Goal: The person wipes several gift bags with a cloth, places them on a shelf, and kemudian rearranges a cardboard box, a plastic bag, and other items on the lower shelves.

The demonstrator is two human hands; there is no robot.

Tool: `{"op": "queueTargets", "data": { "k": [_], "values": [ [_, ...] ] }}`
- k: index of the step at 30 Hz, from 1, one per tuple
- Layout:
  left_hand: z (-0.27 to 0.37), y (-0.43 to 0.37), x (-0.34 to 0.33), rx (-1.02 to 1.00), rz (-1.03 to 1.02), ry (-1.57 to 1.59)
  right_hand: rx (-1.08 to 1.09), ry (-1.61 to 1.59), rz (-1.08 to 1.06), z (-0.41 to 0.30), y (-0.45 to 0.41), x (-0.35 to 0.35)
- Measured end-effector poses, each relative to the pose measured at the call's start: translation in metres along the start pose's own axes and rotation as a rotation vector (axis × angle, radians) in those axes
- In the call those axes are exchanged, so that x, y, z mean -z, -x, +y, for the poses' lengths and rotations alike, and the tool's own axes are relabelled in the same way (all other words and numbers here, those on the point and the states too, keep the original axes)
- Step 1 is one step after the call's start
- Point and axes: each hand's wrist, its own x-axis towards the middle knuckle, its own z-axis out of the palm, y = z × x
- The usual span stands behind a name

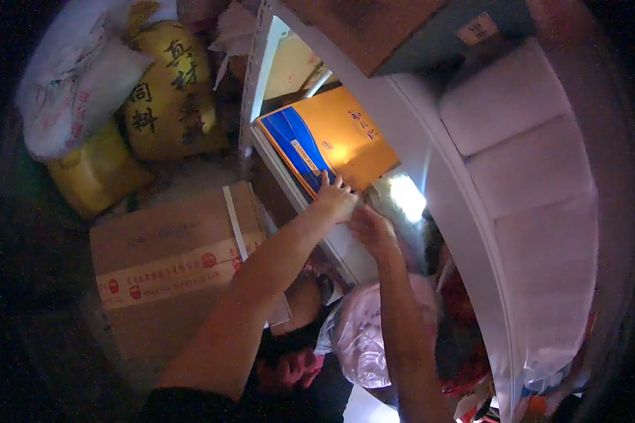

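Observation:
A flat orange box with a blue wave-shaped band and printed writing lies on a white metal shelf. My left hand rests on the box's near end, its fingers spread over the top. Close beside it, my right hand is at the near corner of the box with its fingers curled. Whether those fingers hold the box's edge is hidden. Just right of the hands, a bright white glare covers part of the shelf.
An upper shelf overhangs on the right, bearing pale wrapped packs and a dark box. Left are a taped cardboard carton, yellow sacks and a white sack. Below the shelf sits a clear plastic-wrapped bundle.

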Motion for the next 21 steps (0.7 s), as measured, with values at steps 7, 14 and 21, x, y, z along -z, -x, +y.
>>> {"op": "queueTargets", "data": {
  "k": [7, 14, 21],
  "values": [
    [0.018, 0.034, -0.013, 0.142, 0.433, -0.071, 0.102, 0.725, 0.335, -0.144, 0.079, -0.014],
    [0.069, 0.02, -0.013, -0.04, 0.493, 0.216, 0.314, 1.467, 0.673, -0.101, 0.059, 0.083],
    [0.074, 0.015, -0.017, -0.045, 0.398, 0.184, 0.282, 1.496, 0.685, -0.104, 0.042, 0.094]
  ]
}}
